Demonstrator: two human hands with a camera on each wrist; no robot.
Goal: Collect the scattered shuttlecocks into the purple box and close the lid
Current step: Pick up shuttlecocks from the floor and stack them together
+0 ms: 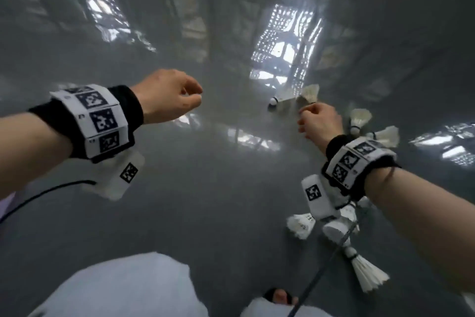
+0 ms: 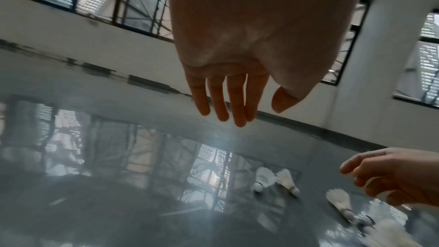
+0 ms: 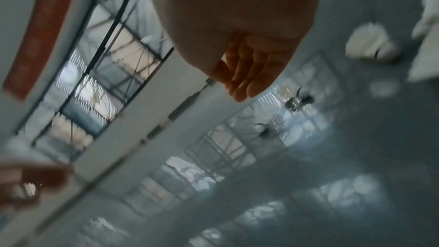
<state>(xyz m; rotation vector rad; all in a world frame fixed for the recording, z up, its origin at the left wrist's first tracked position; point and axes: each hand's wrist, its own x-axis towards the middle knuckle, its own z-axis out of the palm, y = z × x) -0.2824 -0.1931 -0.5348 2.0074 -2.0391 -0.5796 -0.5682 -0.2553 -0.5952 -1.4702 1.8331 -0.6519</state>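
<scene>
White feathered shuttlecocks [image 1: 288,100] lie scattered on the glossy grey floor [image 1: 205,188], mostly on the right, two just beyond the right hand [image 1: 320,121]. That hand hovers over them, fingers loosely spread and holding nothing. The left hand [image 1: 168,95] hangs relaxed and empty. The purple box is not clearly in view. A hasty, blurred reach could crush feathers or knock the light shuttlecocks skidding across the slick floor.

Floor [image 1: 205,214]: you stand on glossy grey, mirroring the windows [image 2: 99,3].
Wall [image 2: 118,44]: white, under your windows.
Cable [image 1: 38,194]: black.
</scene>
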